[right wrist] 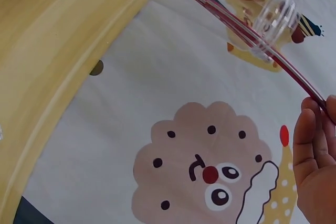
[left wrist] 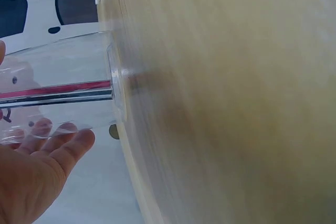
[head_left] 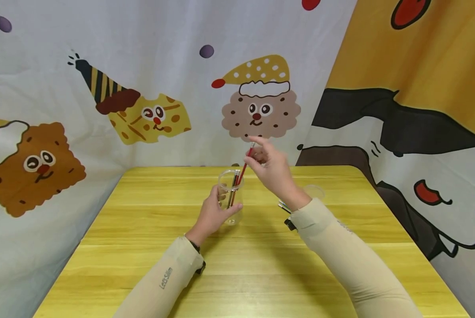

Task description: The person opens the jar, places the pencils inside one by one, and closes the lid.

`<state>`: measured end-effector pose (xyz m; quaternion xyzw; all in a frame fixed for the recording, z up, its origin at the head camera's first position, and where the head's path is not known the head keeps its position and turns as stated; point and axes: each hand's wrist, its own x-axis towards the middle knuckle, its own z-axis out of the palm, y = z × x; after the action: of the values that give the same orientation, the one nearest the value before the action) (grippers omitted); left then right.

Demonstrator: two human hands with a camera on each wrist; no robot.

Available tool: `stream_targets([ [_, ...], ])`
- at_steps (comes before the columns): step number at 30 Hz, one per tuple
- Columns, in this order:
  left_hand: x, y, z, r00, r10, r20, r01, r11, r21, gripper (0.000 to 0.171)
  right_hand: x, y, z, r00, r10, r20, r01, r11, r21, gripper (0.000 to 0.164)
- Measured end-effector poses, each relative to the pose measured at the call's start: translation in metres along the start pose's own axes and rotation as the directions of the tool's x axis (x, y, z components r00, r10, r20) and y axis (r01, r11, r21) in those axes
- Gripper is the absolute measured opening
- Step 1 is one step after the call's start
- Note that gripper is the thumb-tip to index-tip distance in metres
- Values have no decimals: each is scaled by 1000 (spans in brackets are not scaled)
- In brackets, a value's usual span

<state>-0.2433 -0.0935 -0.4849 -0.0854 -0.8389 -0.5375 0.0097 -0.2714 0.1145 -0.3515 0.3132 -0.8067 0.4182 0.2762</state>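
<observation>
A clear, tall plastic jar (head_left: 234, 216) stands on the wooden table with its mouth up. My left hand (head_left: 213, 214) grips its side, thumb on the near right and fingers round the left. Inside lean a few slim pencils (head_left: 232, 194), dark and red, seen through the wall. Above the rim, my right hand (head_left: 272, 170) pinches a red pencil (head_left: 243, 172) near its top end. This pencil slants down through the jar's mouth. In the right wrist view the red pencil (right wrist: 296, 72) crosses the rim beside the fingertips.
On the table (head_left: 162, 212), more pencils (head_left: 284, 206) lie partly hidden under my right wrist. A clear round lid (head_left: 314, 191) is just beyond that wrist. Behind the table's far edge hangs a printed cloth (head_left: 174, 57) with cartoon figures.
</observation>
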Motion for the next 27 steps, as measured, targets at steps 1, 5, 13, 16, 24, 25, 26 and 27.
stream_targets([
  [1,0,0,0,1000,-1,0,1,1000,0,77,-1,0,1,1000,-6,9,6,1000,-9,55],
  [5,0,-1,0,1000,-4,-2,4,1000,-7,75,-3,2,5,999,9,46,-8,1000,-30,51],
  [13,0,-1,1,1000,-2,-5,2,1000,-10,72,-8,4,8,997,38,64,-33,997,-73,40],
  [16,0,0,1,1000,-4,-3,4,1000,-11,71,-8,4,10,997,35,62,-30,996,-80,34],
  [24,-1,1,0,1000,-8,-1,8,1000,-6,74,-10,4,13,996,45,83,-35,993,-116,31],
  [25,-1,1,0,1000,-7,-1,7,1000,-5,74,-10,4,13,995,49,83,-40,993,-114,32],
  [26,-1,1,0,1000,-7,-1,7,1000,-7,74,-11,4,13,995,55,82,-46,993,-111,31],
  [27,-1,1,0,1000,-6,-1,6,1000,-10,74,-11,5,14,995,60,81,-51,993,-109,31],
])
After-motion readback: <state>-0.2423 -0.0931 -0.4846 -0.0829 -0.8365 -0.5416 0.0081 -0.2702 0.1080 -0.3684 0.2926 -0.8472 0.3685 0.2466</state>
